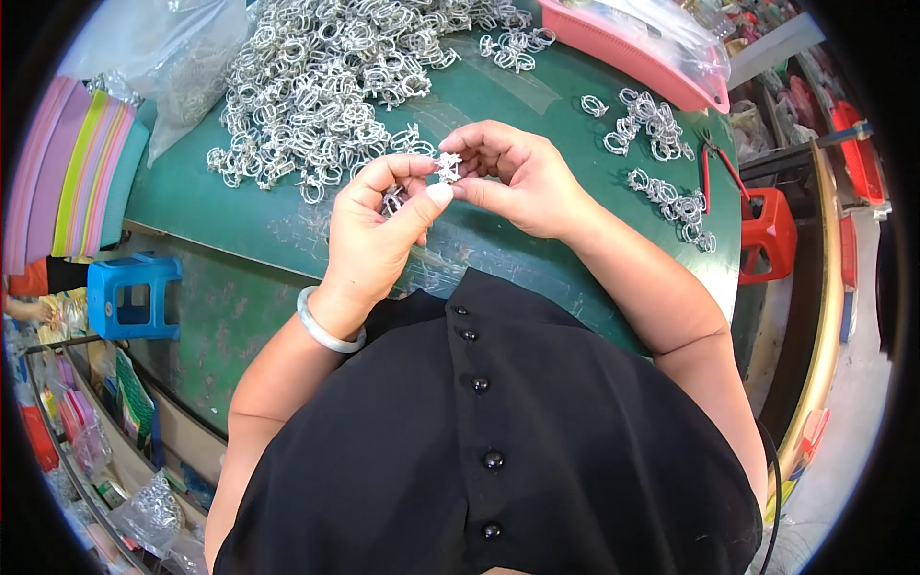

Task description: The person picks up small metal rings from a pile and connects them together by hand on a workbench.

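Note:
My left hand point(376, 213) and my right hand point(522, 180) meet over the near edge of the green table. Both are closed, pinching a small whitish-silver star-shaped piece point(448, 169) between thumbs and fingertips. Part of a silver ring piece point(393, 199) shows in the curl of my left fingers; whether it joins the star-shaped piece I cannot tell. Just beyond my hands spreads a large heap of silver ring pieces point(316, 105). A pale bangle point(326, 331) circles my left wrist.
Small groups of silver ring pieces point(671, 206) lie to the right on the green table point(287, 230), near red-handled pliers point(707, 177). A pink basket point(632, 53) stands at the far right, a clear plastic bag point(196, 81) far left. Blue point(134, 295) and red stools point(767, 235) flank the table.

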Available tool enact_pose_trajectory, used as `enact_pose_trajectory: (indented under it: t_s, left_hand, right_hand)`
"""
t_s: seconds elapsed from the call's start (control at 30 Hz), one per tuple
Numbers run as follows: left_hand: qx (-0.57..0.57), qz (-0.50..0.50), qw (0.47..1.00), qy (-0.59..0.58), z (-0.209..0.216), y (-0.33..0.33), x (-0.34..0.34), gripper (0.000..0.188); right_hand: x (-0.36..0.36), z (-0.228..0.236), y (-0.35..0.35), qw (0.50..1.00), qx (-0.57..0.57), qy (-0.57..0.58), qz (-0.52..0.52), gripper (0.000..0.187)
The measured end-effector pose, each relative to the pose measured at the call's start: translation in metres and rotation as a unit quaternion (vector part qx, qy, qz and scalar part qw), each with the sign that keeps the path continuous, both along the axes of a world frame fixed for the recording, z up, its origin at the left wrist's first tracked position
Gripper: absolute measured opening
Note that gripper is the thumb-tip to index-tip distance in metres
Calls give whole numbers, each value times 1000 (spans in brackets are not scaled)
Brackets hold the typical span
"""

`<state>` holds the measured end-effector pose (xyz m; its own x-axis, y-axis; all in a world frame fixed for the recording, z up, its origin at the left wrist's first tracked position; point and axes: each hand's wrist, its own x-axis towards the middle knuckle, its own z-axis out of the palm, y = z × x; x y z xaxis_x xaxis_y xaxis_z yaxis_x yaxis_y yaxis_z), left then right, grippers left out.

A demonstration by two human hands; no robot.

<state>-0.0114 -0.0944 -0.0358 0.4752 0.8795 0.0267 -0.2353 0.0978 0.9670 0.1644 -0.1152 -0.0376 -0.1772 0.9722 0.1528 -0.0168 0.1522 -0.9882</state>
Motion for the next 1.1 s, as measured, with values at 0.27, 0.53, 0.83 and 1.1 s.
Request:
enact_pose_trajectory:
  t_s: [0.27, 0.53, 0.83, 1.1]
  left_hand:
    - [9, 20, 1000, 18, -1, 2, 3, 19]
    - [-110, -13, 992, -59, -6, 7, -3, 19]
    - [-168, -35, 980, -100, -6, 9, -5, 21]
    - [-183, -66, 972, -130, -9, 10, -7, 25]
  right_hand:
    - [1, 3, -3, 998, 27, -54, -10, 32]
    - [4, 6, -3, 993, -57, 98, 21, 28]
    - [8, 3, -2, 979, -136, 151, 26, 24]
    - [8, 6, -3, 977, -171, 119, 49, 22]
